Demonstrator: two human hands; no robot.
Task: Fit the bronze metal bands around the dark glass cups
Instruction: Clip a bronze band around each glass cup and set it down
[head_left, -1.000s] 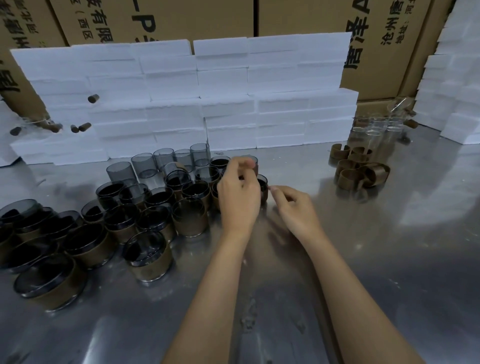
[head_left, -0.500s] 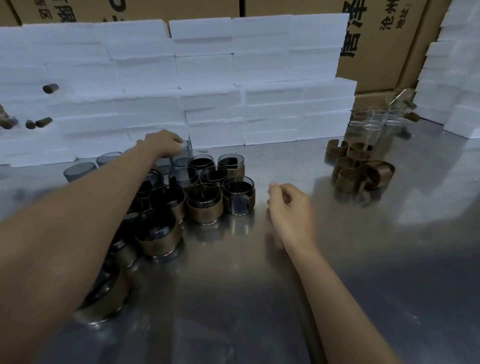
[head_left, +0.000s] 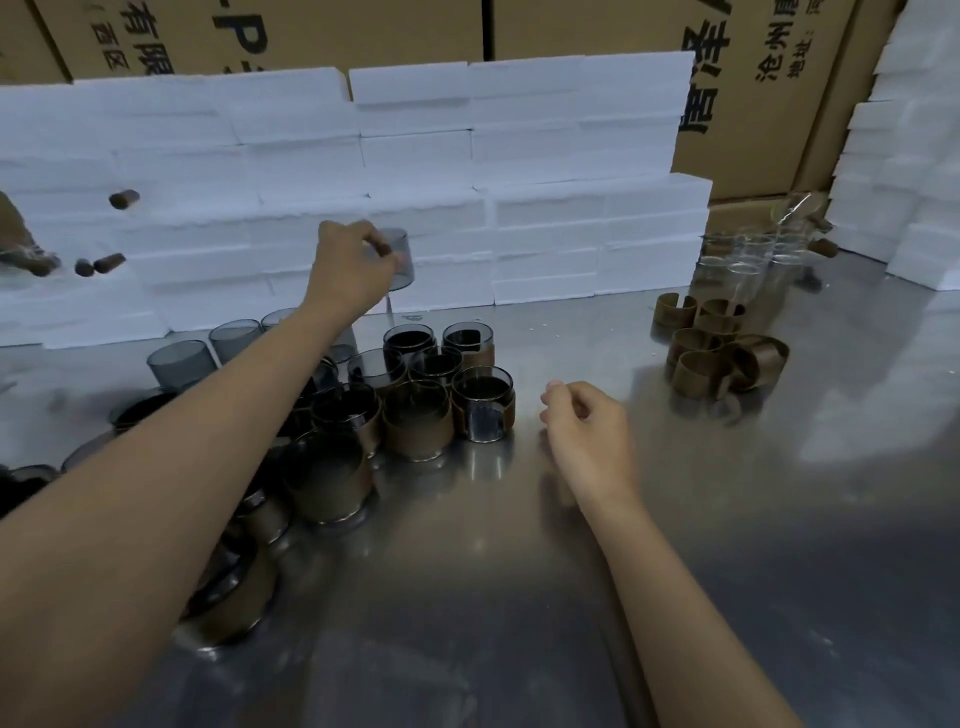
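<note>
So the big picture first: the steel desk (head_left: 519, 597) has your finished pile in the left half of the frame, dark cups already wearing their bronze sleeves, the nearest banded cup (head_left: 483, 410) sitting at the right edge of that cluster with its band gap facing you. A second ago both your hands were working right at that cup; now they've split, so I'd guess that one's done and parked

Your left hand (head_left: 353, 270) has swung out across the pile, and where half a second ago it was down among the bare ones at the back, it's now up in the air in front of the white foam blocks (head_left: 519, 182) with a bare dark cup (head_left: 401, 260) gripped in its fingers, tilted a bit, well clear of the desk

Your right hand (head_left: 589, 431) has barely moved, resting centre frame just right of the banded cups, fingers loosely curled and holding nothing

Which means the next thing is probably a band, and the loose bronze bands (head_left: 719, 348) are piled in the right part of the frame, well apart from that idle hand
</note>
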